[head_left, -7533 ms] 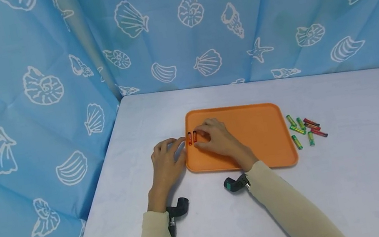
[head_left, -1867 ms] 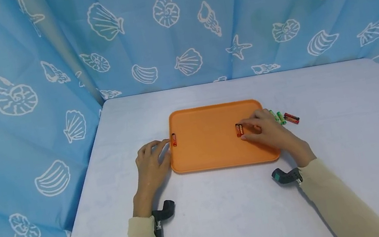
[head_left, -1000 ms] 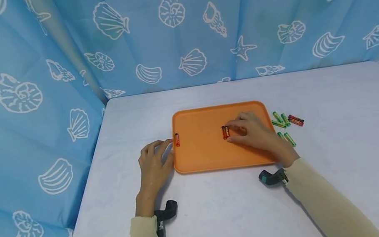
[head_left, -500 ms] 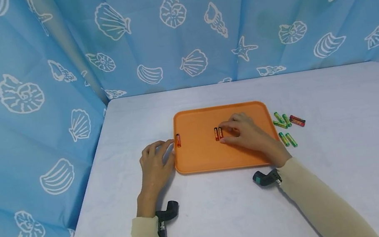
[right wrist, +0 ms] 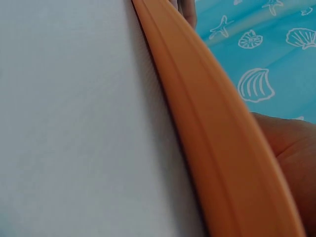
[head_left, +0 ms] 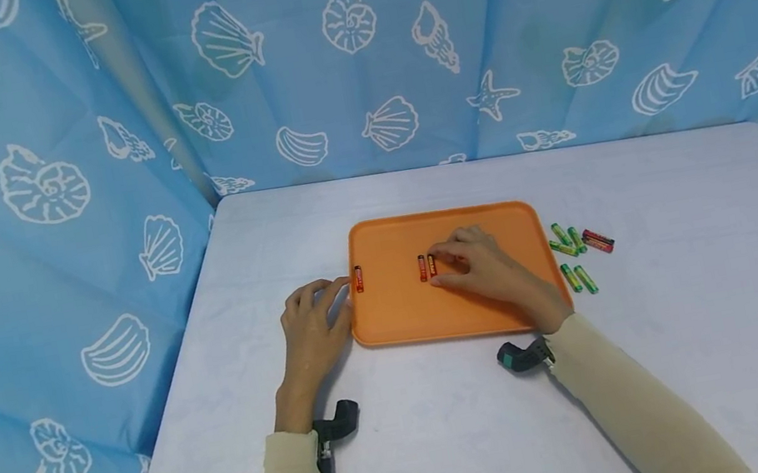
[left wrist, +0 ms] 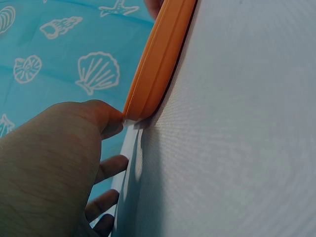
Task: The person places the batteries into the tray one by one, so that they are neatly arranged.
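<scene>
On the orange tray (head_left: 395, 327), my right hand (head_left: 478, 261) pinches a small red-and-black battery (head_left: 432, 265) endwise between thumb and fingertip. Just left of it stands a similar red-and-black battery (head_left: 422, 268), lined up parallel. Another red battery (head_left: 359, 279) lies along the tray's left wall. My left hand (head_left: 313, 320) rests with thumb and index fingertip against the outside of that wall; its other fingers are spread loosely in the left wrist view. In the right wrist view the tray side (right wrist: 207, 108) hides most of my right hand (right wrist: 291, 153).
Right of the tray, several green batteries (head_left: 565, 248) lie scattered on the white table (head_left: 430, 439). Beside them is a close pair of red batteries (head_left: 598, 241). A blue shell-patterned curtain (head_left: 349, 64) hangs behind and to the left.
Over the last two seconds my right hand has moved left across the tray with the two red batteries, from its right side toward the middle. My left hand has stayed at the tray's left edge.
</scene>
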Motion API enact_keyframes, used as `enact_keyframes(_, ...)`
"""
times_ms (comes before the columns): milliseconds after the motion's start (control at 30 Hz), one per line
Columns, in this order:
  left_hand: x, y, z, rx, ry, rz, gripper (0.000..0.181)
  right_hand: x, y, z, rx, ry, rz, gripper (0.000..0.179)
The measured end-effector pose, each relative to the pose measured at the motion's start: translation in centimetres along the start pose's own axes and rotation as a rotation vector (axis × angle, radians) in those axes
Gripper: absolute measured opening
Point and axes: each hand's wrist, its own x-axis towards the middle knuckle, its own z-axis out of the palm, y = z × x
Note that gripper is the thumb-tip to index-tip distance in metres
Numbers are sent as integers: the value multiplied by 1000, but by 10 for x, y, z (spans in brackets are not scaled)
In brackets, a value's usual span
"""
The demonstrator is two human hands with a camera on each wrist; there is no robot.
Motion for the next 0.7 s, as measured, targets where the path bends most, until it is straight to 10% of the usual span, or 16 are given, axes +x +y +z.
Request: enact_keyframes(700,-1,0,0,4,10,3,35,13,-15,15,6,4,0,46)
